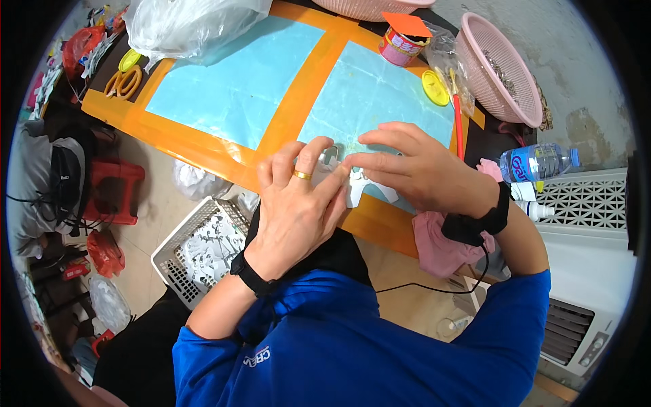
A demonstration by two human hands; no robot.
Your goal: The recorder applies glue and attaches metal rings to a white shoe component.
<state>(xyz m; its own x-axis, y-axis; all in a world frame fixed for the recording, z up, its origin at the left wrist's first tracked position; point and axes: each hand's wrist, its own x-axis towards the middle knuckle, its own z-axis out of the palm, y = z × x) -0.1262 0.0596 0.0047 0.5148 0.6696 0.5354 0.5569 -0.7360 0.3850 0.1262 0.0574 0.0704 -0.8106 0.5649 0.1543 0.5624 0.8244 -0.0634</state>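
Observation:
Over the table's near edge my two hands meet at a small, flat white cut-out piece (355, 190) with irregular prongs. My left hand (295, 200), with a gold ring and a black wristband, is closed, its index finger and thumb on the piece's left side. From the right, my right hand (427, 169) bends its index finger and thumb onto the piece's top; its other fingers are raised apart. Beside the fingertips is a small shiny metal-looking part, mostly hidden. Under the hands lies a light blue sheet (380, 88) bordered with orange tape.
A white basket (163, 261) of similar cut-outs stands below left. A clear plastic bag (196, 27), orange-handled scissors (123, 83), a red tin (400, 47), a red stick-like tool (458, 125) and a pink basket (468, 41) surround the work sheet. A water bottle (536, 163) lies right.

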